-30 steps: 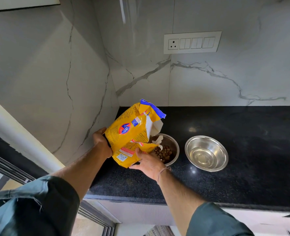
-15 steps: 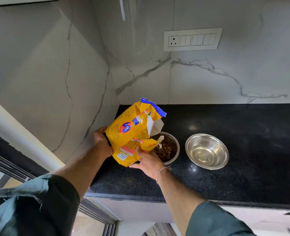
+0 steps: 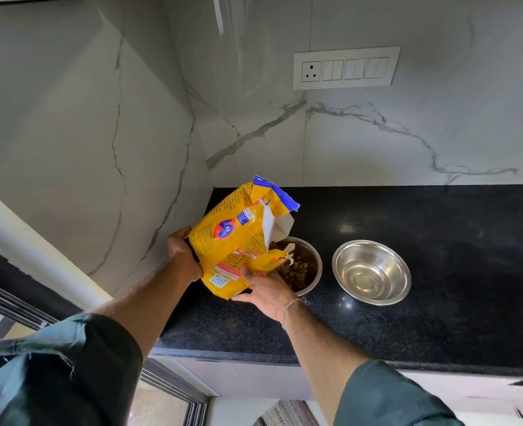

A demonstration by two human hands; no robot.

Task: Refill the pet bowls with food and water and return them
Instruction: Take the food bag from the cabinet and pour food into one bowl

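A yellow pet-food bag (image 3: 235,238) with a torn blue top hangs tilted over a steel bowl (image 3: 312,262) that holds brown kibble (image 3: 295,272). My left hand (image 3: 182,255) grips the bag's left side from behind. My right hand (image 3: 266,290) holds the bag's lower edge, thumb on its front, just beside the bowl's near rim. The bag's open mouth points down into the bowl and hides its left half. To the right, apart from it, stands a second steel bowl (image 3: 372,272) with clear water in its bottom.
Both bowls stand on a black speckled counter (image 3: 438,318) in a corner of marble walls. A white socket and switch plate (image 3: 346,67) is on the back wall. The counter's front edge runs just below my forearms; a striped mat (image 3: 288,415) lies on the floor.
The bag and both hands stay almost where they were, the bag still tipped over the bowl. More kibble seems to lie in the bowl than a second ago.
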